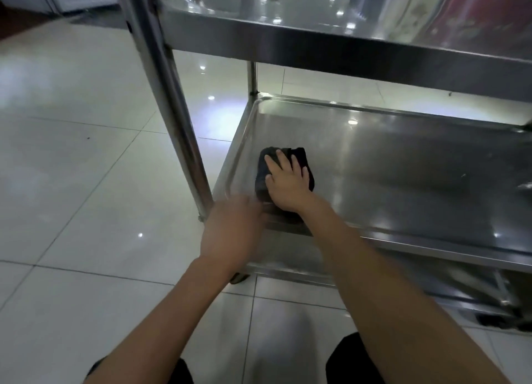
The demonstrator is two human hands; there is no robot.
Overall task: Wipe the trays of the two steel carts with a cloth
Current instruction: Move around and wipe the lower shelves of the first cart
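A steel cart fills the right side of the view. Its lower tray [403, 164] lies below an upper tray [331, 35]. A dark cloth [266, 179] lies crumpled near the lower tray's left end. My right hand [288, 182] presses flat on the cloth with fingers spread. My left hand [230, 228] rests on the tray's near left corner rim, fingers curled over the edge and blurred. Only one cart is in view.
A thick steel post [169, 95] rises at the cart's near left corner, and a thinner post [252, 78] stands at the far left. Glossy white floor tiles [72, 167] spread to the left. My dark-clad knees [351, 360] show at the bottom.
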